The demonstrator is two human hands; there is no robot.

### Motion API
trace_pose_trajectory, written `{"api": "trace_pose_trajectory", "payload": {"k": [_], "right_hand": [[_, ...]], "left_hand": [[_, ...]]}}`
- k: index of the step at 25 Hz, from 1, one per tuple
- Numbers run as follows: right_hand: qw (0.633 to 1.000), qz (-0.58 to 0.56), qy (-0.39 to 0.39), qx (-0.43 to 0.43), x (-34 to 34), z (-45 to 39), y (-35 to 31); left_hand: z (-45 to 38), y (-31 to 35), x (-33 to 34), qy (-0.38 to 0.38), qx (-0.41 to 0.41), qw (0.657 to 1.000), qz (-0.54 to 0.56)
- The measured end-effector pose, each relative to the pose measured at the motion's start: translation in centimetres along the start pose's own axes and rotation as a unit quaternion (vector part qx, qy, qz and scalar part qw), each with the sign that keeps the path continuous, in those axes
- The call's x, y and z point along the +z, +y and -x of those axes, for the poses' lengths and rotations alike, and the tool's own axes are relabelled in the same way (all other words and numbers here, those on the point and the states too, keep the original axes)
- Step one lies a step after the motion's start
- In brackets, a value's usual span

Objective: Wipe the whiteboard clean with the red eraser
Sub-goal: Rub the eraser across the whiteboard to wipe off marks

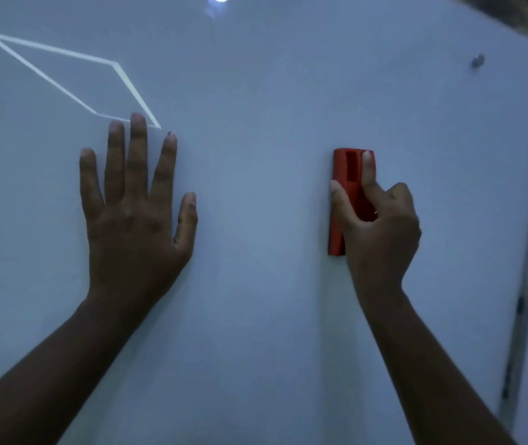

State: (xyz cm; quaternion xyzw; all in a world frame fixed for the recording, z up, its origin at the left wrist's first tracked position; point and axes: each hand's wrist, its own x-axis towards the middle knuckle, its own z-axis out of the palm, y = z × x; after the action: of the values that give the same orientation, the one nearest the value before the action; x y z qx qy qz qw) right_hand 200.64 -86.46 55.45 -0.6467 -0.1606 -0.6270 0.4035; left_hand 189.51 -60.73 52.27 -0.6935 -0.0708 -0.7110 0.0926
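the whiteboard fills nearly all we see, and both our hands lie against it. we judge it stiff and smooth, a glossy face that throws back a lamp glare and a bright four-sided outline above our left hand; whether that outline is a reflection or a drawn mark we cannot tell. a slick surface like this should let the eraser glide, so it probably needs steady pressure, not force. no writing is plain to us on the stretch between and below the hands.

our left hand is released, fingers straight and spread, palm flat on the board, well apart from the eraser and grasping nothing. it looks to be bracing the panel.

our right hand is clenched round the red eraser, thumb on its left side, forefinger lying along its top, the other fingers curled at its right. the eraser stands upright against the board, its upper end clear of the fingers and its lower end showing beside the heel of the thumb. we take it for a light, rigid plastic block, best held by its long sides as it is now.

a small round stud sits far up and right of the right hand, near the board's framed edge.
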Motion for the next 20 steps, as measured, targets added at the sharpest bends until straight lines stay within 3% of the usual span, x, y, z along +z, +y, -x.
{"api": "trace_pose_trajectory", "payload": {"k": [9, 13, 15, 17, 20], "right_hand": [[0.988, -0.013, -0.153, 0.001, -4.2, 20.8, 3.4], [0.948, -0.008, -0.303, -0.099, -6.6, 28.7, 4.8], [0.926, -0.030, -0.361, -0.109, -7.8, 30.7, 5.5], [0.921, -0.052, -0.373, -0.103, -8.8, 31.0, 6.2], [0.936, -0.076, -0.329, -0.096, -9.3, 29.7, 6.6]], "left_hand": [[17.6, 4.9, -0.6, -0.094, -0.023, 0.995, -0.002], [23.7, 6.4, -2.3, -0.139, -0.026, 0.990, -0.014], [24.9, 6.5, -3.5, -0.151, -0.025, 0.988, -0.019], [25.4, 6.7, -4.9, -0.169, -0.043, 0.985, -0.019], [25.5, 7.3, -6.6, -0.190, -0.070, 0.979, -0.030]]}}
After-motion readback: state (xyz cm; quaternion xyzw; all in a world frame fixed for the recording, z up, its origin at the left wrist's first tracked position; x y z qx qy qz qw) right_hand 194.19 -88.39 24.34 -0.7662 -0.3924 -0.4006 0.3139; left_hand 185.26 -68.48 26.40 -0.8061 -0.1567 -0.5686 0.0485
